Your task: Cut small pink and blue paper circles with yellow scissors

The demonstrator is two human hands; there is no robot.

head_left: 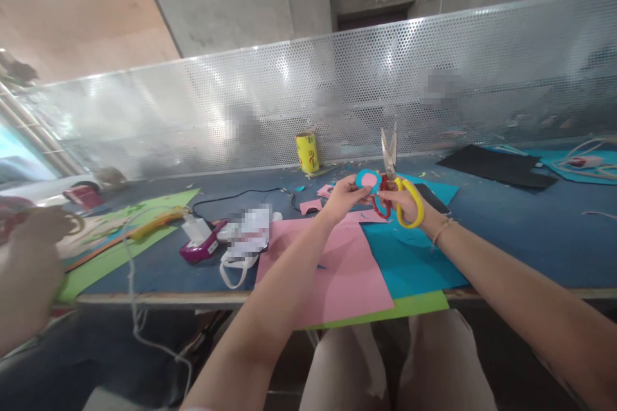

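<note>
My left hand (346,198) pinches a small blue paper cutout (360,178) with a pink round piece in its middle. Just to the right, my right hand (406,201) is closed on a pair of scissors (390,164) with one red and one yellow handle loop. The scissors point up and away from me, their blades a little apart, and the cutout is beside the red loop. Below my hands lie a pink paper sheet (337,270) and a blue paper sheet (409,263), over a green sheet (424,304) at the table's front edge.
A yellow can (307,153) stands by the perforated metal divider (202,122). Left of the sheets are a purple power strip (198,250) and cables. Black paper (496,166) lies at right. Another person's blurred hand (33,257) holds scissors at far left.
</note>
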